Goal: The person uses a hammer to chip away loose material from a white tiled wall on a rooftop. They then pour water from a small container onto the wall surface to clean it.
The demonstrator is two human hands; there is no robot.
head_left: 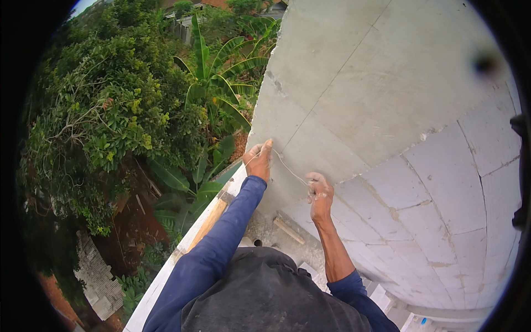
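A thin pale string (289, 169) hangs slack in a shallow curve between my two hands, in front of the grey plastered wall (354, 83). My left hand (258, 161) is up by the wall's left edge, thumb and fingers pinched on one part of the string. Lower and to the right, my right hand (320, 195) has its fingers curled around another part of it. Both hands are dusted with pale powder. A thin dark straight line (326, 89) runs slantwise up the plaster from near my left hand. Whether either hand touches the wall, I cannot tell.
Bare pale blockwork (420, 221) continues right of the plaster's ragged edge. A white ledge (160, 285) with a wooden piece (207, 224) runs beneath my left arm. Beyond it the ground drops to trees (110, 105) and a corrugated roof (98, 274). A wooden offcut (289, 230) lies below my hands.
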